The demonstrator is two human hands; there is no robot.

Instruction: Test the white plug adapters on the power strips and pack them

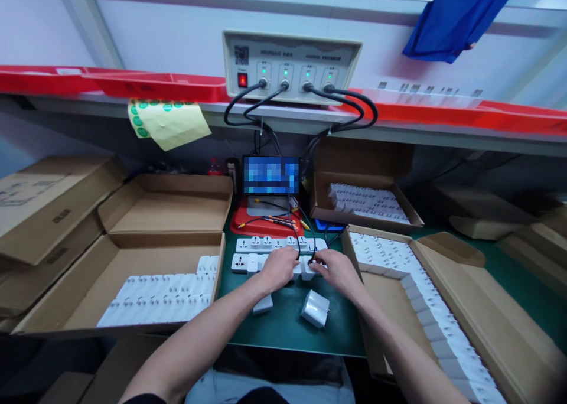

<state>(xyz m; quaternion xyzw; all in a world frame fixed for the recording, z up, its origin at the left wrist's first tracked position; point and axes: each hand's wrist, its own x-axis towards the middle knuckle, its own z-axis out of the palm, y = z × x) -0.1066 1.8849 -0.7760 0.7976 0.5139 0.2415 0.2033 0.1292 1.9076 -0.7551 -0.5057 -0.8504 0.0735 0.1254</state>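
Note:
Two white power strips (pixel 240 263) lie one behind the other on the green table. Over the nearer strip, my left hand (pixel 280 268) is closed, its fingertips at a black cable (pixel 291 224); what they pinch is too small to tell. Beside it, my right hand (pixel 333 268) is closed around the end of a second black cable (pixel 312 227), at a white adapter (pixel 307 269) on the strip. Nearer to me lie a white adapter (pixel 316 309) with its prongs to the right and another one (pixel 263 305), partly under my left wrist.
Open cartons with white adapters stand at left (pixel 163 256), right (pixel 381 297) and back right (pixel 367 218). A red tray (pixel 239 221) and a screen (pixel 271 175) are behind the strips. A tester (pixel 292 67) with black cables sits on the shelf.

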